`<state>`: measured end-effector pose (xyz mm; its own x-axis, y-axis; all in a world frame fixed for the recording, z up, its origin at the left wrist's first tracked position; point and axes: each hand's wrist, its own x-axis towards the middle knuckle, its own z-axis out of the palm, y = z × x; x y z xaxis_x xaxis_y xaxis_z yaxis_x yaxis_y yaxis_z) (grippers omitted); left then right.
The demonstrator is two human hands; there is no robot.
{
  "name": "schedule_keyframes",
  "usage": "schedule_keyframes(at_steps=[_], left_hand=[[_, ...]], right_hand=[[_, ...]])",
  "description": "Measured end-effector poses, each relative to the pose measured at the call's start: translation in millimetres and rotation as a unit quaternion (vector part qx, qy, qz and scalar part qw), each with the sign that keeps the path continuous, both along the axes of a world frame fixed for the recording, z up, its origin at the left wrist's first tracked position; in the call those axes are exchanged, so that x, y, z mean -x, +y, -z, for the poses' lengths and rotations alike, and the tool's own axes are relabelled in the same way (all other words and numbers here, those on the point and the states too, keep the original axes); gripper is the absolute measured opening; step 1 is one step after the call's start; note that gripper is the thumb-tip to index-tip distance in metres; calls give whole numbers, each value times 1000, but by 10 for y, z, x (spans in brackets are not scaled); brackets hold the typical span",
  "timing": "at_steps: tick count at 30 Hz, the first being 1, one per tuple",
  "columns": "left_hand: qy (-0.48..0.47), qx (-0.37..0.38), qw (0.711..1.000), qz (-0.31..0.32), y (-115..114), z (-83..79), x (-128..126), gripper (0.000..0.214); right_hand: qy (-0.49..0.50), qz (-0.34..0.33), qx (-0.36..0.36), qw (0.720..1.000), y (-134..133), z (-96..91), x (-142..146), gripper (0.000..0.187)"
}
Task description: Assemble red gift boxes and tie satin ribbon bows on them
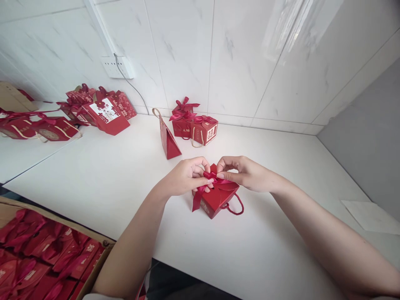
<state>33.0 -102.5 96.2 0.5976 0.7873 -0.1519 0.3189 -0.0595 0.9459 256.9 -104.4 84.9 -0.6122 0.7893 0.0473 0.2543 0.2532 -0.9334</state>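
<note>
Red ribbon [210,176]: left fingers [201,182], right fingers [231,176] pinching, tips nearly closed.

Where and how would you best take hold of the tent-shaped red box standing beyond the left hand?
Probably by the tan loop on the tent-shaped red box, pinched from above: it stands up clear at the narrow peak, while the sides below spread toward a wider base.

The head view looks down from above and behind the left grip [189,177] and right grip [248,173], toward the wall [184,50] beyond.
</note>
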Motion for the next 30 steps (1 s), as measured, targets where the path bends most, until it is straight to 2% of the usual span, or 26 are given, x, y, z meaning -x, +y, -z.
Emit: schedule_keyframes(at_steps=[4,7,11,16,22,27,30], left_hand=[[6,2,1000,8,12,8,7,24],[1,-3,1000,10,26,28,16,15],[1,-9,1000,21,33,41,29,9],[20,-14,999,39,23,2,48,21],[42,7,999,18,18,-42,50,28],[41,16,999,11,31,-32,47,31],[38,18,999,10,38,-31,47,31]], right_hand=[[6,12,18,1000,-10,-14,7,27],[-13,29,-11,999,-20,-16,41,30],[-28,12,-36,999,-12,19,67,28],[4,3,-33,999,22,68,64,25],[29,21,-57,998,44,102,83,19],[37,39,-129,990,35,143,116,8],[28,29,-248,968,37,168,116,6]])
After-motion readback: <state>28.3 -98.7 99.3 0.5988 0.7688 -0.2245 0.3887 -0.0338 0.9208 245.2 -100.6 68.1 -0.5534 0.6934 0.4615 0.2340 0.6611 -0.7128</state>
